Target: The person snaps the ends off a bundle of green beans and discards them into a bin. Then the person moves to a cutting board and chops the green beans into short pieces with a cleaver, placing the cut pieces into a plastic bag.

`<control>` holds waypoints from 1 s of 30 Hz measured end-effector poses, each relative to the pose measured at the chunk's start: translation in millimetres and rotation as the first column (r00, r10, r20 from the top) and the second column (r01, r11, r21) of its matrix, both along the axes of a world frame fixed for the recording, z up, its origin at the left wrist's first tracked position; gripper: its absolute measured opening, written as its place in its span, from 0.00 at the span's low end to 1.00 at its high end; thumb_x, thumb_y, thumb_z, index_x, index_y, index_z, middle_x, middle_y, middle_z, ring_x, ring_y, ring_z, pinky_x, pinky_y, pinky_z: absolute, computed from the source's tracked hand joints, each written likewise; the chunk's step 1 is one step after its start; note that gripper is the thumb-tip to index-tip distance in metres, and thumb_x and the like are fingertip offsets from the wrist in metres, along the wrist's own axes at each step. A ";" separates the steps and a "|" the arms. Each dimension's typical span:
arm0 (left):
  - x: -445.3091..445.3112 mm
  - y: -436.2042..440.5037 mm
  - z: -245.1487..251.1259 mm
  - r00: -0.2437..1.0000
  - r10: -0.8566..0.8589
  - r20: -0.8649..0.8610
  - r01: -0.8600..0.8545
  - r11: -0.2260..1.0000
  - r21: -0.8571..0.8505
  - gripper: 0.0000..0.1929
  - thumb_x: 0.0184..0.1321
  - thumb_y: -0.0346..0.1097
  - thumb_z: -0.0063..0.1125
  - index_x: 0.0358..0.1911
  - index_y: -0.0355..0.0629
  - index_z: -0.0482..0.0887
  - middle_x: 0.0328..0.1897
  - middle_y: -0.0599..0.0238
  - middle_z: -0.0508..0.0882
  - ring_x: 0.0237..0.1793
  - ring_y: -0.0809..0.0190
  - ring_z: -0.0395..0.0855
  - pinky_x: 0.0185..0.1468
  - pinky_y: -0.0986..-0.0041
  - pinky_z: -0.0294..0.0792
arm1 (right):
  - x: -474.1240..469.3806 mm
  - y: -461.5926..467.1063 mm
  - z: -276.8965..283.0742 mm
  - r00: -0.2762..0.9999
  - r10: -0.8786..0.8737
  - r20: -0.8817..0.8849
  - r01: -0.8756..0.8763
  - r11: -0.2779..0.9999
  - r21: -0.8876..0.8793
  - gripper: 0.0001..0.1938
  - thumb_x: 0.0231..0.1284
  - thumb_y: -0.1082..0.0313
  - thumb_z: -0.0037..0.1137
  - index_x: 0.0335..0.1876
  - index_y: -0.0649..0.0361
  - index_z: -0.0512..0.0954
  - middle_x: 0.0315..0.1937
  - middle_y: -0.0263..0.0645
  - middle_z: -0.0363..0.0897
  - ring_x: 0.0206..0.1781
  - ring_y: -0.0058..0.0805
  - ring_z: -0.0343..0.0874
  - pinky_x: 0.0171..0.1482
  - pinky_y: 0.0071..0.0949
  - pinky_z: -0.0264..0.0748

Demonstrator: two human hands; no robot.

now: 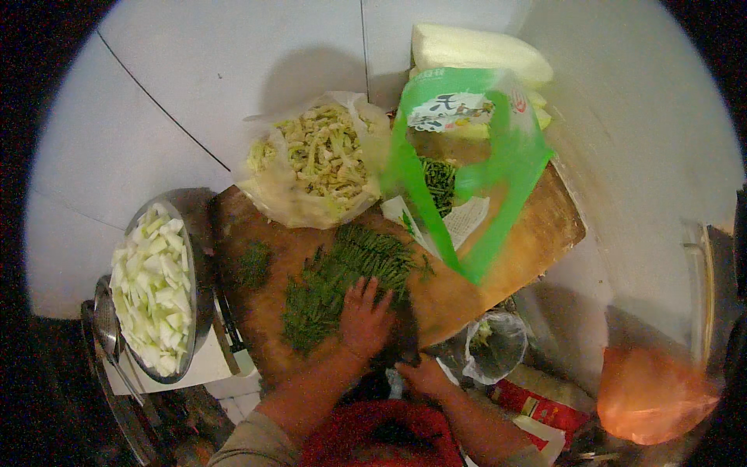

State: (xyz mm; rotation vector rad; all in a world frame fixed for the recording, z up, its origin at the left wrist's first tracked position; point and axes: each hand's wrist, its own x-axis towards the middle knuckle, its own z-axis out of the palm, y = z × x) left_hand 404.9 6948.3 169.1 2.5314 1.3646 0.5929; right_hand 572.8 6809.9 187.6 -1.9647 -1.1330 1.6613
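Note:
My left hand (366, 318) lies with fingers spread on a pile of thin, cut green vegetable pieces (373, 251) on a wooden cutting board (265, 344). Beside it, at the board's near edge, my right hand (423, 373) is closed around the handle of what looks like a dark-bladed kitchen knife (405, 330); the blade is in shadow and partly hard to make out. A smaller clump of green pieces (254, 265) sits on the board's left. At the back of the board stands an open clear bag of cauliflower pieces (327, 152).
A metal bowl of pale cut vegetable (153, 292) stands left, beside a metal strainer (105, 318). A green-and-clear plastic bag (508, 175) covers the board's back right, with dark green pieces (439, 184) under it. A lined bin (496, 347) and an orange bag (650, 394) are at right.

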 end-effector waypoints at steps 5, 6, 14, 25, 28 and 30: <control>1.3 2.2 6.6 0.999 -0.034 -0.002 0.034 0.999 0.023 0.25 0.60 0.42 0.68 0.61 0.46 0.84 0.76 0.45 0.70 0.76 0.33 0.63 0.76 0.36 0.58 | 8.6 3.3 -12.6 0.995 0.094 0.037 -0.090 0.991 -0.096 0.31 0.67 0.44 0.65 0.60 0.67 0.77 0.41 0.53 0.88 0.46 0.47 0.88 0.52 0.45 0.82; 0.9 2.1 7.3 1.000 -0.029 0.004 0.029 0.999 0.020 0.25 0.60 0.42 0.68 0.61 0.46 0.84 0.76 0.45 0.70 0.77 0.33 0.63 0.77 0.36 0.58 | 8.8 5.6 -10.9 0.987 0.136 0.086 -0.128 0.987 -0.095 0.31 0.67 0.44 0.65 0.60 0.66 0.77 0.41 0.54 0.88 0.46 0.48 0.88 0.52 0.46 0.82; -3.4 -3.4 10.6 1.000 -0.020 -0.025 0.019 1.000 -0.008 0.25 0.63 0.42 0.66 0.64 0.48 0.83 0.78 0.45 0.69 0.79 0.35 0.61 0.80 0.39 0.54 | 46.4 32.9 15.3 0.831 -0.065 0.553 -0.190 0.900 0.391 0.26 0.62 0.53 0.68 0.60 0.60 0.78 0.56 0.56 0.82 0.57 0.58 0.81 0.56 0.50 0.80; -4.8 2.1 8.3 0.999 -0.022 -0.030 0.021 0.999 -0.030 0.27 0.62 0.43 0.66 0.65 0.48 0.82 0.78 0.46 0.69 0.78 0.35 0.63 0.79 0.39 0.55 | 45.4 73.2 14.3 0.875 -0.331 0.354 0.168 0.892 0.419 0.20 0.69 0.56 0.63 0.54 0.65 0.79 0.46 0.52 0.87 0.49 0.50 0.86 0.54 0.44 0.81; -5.9 0.7 4.7 1.000 -0.025 -0.019 0.024 0.999 -0.026 0.27 0.61 0.43 0.67 0.65 0.48 0.82 0.77 0.46 0.70 0.78 0.35 0.63 0.78 0.39 0.56 | 22.7 8.3 25.9 0.923 -0.004 0.384 -0.014 0.999 0.044 0.22 0.69 0.54 0.64 0.56 0.66 0.78 0.46 0.52 0.86 0.50 0.48 0.86 0.55 0.44 0.81; -3.2 -0.5 3.7 1.000 -0.018 0.003 0.018 1.000 -0.005 0.26 0.61 0.42 0.66 0.64 0.47 0.83 0.76 0.46 0.71 0.78 0.36 0.63 0.79 0.40 0.56 | 13.3 -33.9 -0.5 0.987 0.006 0.162 -0.023 0.994 0.108 0.22 0.70 0.53 0.64 0.55 0.66 0.78 0.43 0.50 0.86 0.48 0.43 0.86 0.52 0.43 0.82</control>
